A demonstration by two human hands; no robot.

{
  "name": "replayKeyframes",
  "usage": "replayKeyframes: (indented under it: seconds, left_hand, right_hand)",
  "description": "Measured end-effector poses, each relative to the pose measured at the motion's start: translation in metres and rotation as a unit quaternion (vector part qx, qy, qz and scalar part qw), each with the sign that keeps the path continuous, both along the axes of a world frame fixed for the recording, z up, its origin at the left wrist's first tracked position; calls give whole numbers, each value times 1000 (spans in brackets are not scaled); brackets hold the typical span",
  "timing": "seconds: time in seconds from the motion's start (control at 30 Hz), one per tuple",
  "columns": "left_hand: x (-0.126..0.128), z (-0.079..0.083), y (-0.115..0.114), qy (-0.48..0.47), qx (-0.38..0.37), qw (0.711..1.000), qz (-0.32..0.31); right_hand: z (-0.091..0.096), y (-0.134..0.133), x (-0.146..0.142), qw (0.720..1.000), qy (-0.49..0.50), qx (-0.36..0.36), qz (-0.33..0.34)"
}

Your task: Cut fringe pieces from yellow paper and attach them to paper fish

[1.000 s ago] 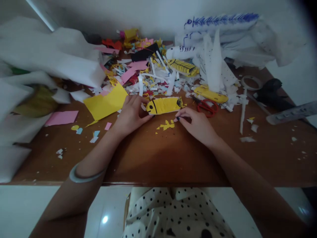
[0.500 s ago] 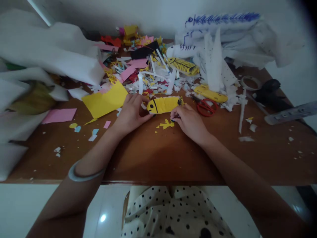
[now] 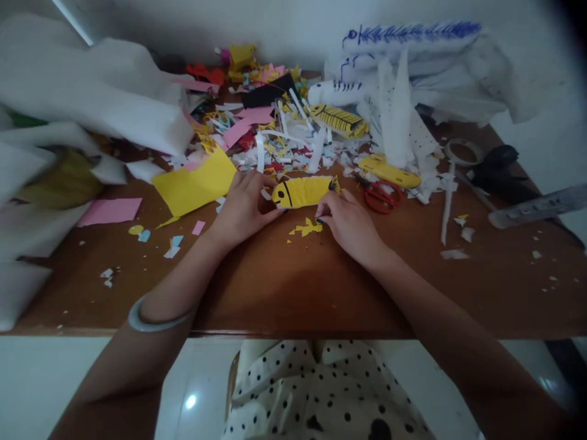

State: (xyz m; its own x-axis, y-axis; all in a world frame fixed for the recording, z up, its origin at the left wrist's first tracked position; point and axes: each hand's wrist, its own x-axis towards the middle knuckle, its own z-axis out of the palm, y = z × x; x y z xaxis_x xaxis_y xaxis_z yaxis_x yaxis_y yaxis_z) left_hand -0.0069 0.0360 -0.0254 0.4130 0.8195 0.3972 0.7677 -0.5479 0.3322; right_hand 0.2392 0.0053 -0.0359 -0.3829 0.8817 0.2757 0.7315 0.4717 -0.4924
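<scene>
A yellow paper fish point(image 3: 305, 190) with a black eye and black tail lines lies on the brown table point(image 3: 284, 287). My left hand point(image 3: 243, 208) holds its head end, fingers curled round the edge. My right hand point(image 3: 348, 223) rests just below the fish's tail end, fingertips pinched together at the paper's lower edge; what they pinch is too small to make out. Small yellow offcuts point(image 3: 306, 229) lie between my hands.
Red-handled scissors point(image 3: 383, 197) lie right of my right hand. A yellow sheet point(image 3: 195, 183) and a pink sheet point(image 3: 110, 211) lie to the left. A heap of coloured paper scraps point(image 3: 275, 134), white paper rolls point(image 3: 398, 91), a tape ring point(image 3: 463, 151) and a ruler point(image 3: 536, 208) sit behind.
My right hand has slid left from beside the tail to under the fish's lower edge and its fingers have closed into a pinch. My left hand has stayed on the head end.
</scene>
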Motion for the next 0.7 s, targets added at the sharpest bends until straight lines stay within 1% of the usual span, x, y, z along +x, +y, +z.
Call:
replayKeyframes:
  seconds: [0.1, 0.23, 0.3, 0.4, 0.5, 0.53, 0.6, 0.7]
  left_hand:
    - [1, 1, -1, 1, -4, 1000, -5]
    - [0, 1, 0, 16, -7, 1000, 1]
    - [-2, 1, 1, 30, -7, 1000, 0]
    - [-5, 3, 0, 27, 19, 999, 7]
    - [0, 11, -8, -19, 65, 998, 2]
    - [3, 15, -12, -29, 65, 997, -21]
    - [12, 22, -22, -47, 34, 995, -81]
    - [25, 25, -32, -62, -2, 986, -152]
  right_hand:
    - [-1, -1, 0, 1000, -2, -7, -5]
    - [-3, -1, 0, 1000, -1, -7, 13]
    - [-4, 0, 0, 1000, 15, -8, 16]
    - [-3, -1, 0, 995, 99, -28, 0]
    - [1, -5, -2, 969, 235, -66, -20]
    - [3, -8, -3, 958, 277, -76, -23]
    - [7, -13, -6, 935, 342, -88, -21]
    - [11, -20, -10, 916, 387, -100, -4]
